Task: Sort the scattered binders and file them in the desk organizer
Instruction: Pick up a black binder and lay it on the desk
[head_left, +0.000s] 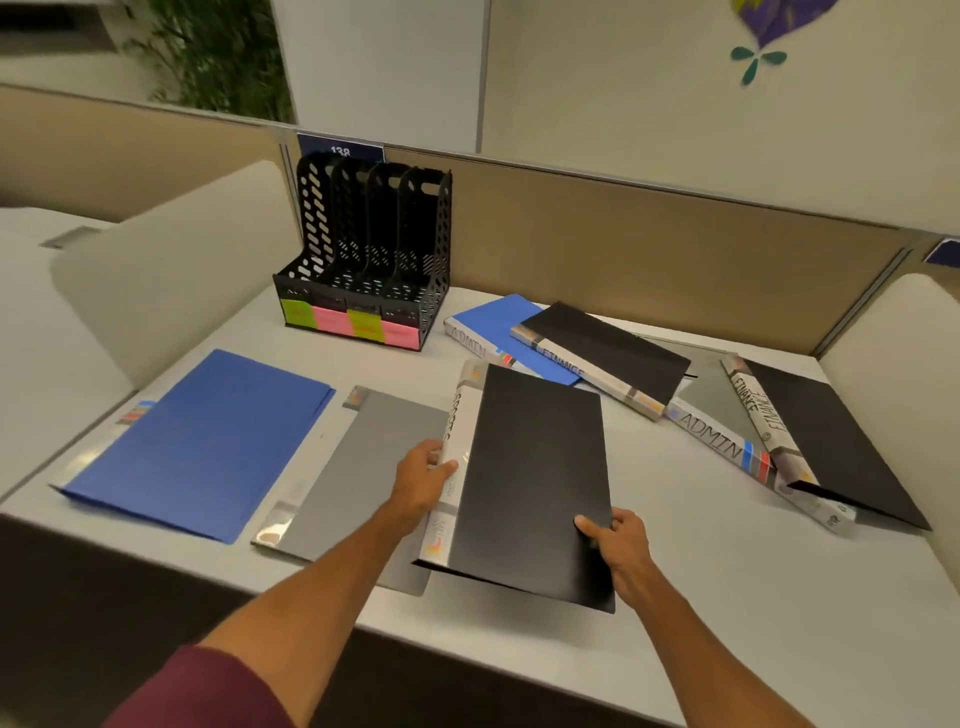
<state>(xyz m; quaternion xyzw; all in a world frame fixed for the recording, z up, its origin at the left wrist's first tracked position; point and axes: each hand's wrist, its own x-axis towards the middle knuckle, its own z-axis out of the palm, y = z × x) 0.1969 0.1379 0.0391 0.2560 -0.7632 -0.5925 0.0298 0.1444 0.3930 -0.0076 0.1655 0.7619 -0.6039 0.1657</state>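
Observation:
A black binder (530, 478) with a white spine is held above the desk in front of me. My left hand (422, 480) grips its spine edge, and my right hand (618, 538) pinches its near right corner. A blue binder (208, 441) and a grey binder (363, 467) lie flat to the left. The black mesh desk organizer (371, 249), with green and pink labels on its front, stands empty at the back. To the right lie a blue ADMIN binder (498, 327), a black FINANCE binder (608, 353), a grey ADMIN binder (722, 410) and another black FINANCE binder (831, 441).
The white desk (727, 571) is bounded by a tan partition wall (623, 234) behind and white curved dividers (166, 270) at both sides. The near desk edge runs below my forearms.

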